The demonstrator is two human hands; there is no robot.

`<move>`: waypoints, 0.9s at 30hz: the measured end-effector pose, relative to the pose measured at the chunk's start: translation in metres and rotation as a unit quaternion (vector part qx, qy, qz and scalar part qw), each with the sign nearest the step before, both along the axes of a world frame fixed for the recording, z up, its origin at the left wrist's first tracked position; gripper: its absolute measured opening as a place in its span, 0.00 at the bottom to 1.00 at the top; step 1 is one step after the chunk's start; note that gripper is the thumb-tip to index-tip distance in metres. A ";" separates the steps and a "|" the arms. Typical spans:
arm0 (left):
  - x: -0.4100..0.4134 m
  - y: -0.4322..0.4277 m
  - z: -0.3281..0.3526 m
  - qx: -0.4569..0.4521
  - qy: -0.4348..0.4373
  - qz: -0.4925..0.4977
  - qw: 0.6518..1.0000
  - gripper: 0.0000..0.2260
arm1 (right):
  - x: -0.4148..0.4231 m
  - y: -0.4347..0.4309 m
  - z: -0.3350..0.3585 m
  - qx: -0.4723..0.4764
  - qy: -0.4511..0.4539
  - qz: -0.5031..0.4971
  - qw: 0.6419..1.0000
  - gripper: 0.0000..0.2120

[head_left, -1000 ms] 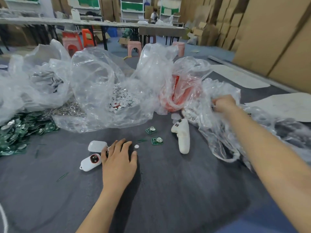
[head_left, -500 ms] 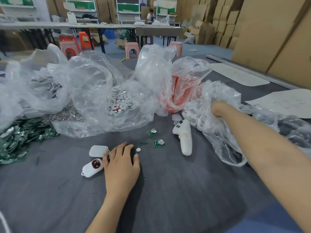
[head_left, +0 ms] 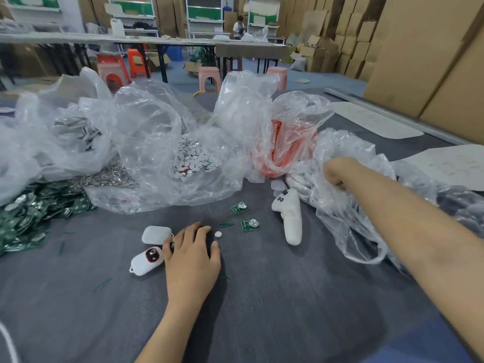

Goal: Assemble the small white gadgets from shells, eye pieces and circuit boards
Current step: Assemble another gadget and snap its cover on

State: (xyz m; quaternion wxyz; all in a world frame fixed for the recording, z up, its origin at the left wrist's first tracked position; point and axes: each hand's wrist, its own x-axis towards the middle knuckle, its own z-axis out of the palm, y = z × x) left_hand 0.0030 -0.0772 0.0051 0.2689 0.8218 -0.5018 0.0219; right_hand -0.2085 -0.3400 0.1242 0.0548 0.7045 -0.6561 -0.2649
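Left hand (head_left: 192,258) flat on table (head_left: 262,297), fingers spread, beside near-left white shell (head_left: 142,264) with eye piece (head_left: 152,254). Right hand (head_left: 337,170) deep in clear bag (head_left: 348,231), grip hidden. Likely light, rigid, slick; best pinched across long sides.

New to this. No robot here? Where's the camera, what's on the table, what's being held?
There is no robot: these are a person's two bare hands. One wide-angle camera is worn on the person's head and looks forward and down, so there is only this one view.

The left hand lies open on the grey table and holds nothing. Beside it are a white gadget with a red-ringed eye and a plain shell. Nearby lie a small disc, two circuit boards and a white controller.

Further back are clear bags of parts, one a bag of discs, and at the left a pile of green boards.

The right hand is at another bag with its fingers curled. Whether it grips the plastic or a part is hidden.
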 end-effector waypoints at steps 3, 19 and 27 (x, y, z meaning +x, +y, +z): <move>0.000 -0.001 -0.002 -0.006 -0.003 0.000 1.000 0.14 | 0.000 0.002 -0.003 0.007 0.014 0.017 1.000 0.26; 0.001 0.011 0.007 -0.283 0.075 -0.077 0.953 0.13 | 0.010 0.044 0.032 -0.393 -0.650 -0.004 0.650 0.11; -0.003 0.016 0.013 -0.270 0.256 -0.171 0.912 0.24 | 0.081 0.186 -0.039 0.224 -0.741 0.137 0.618 0.06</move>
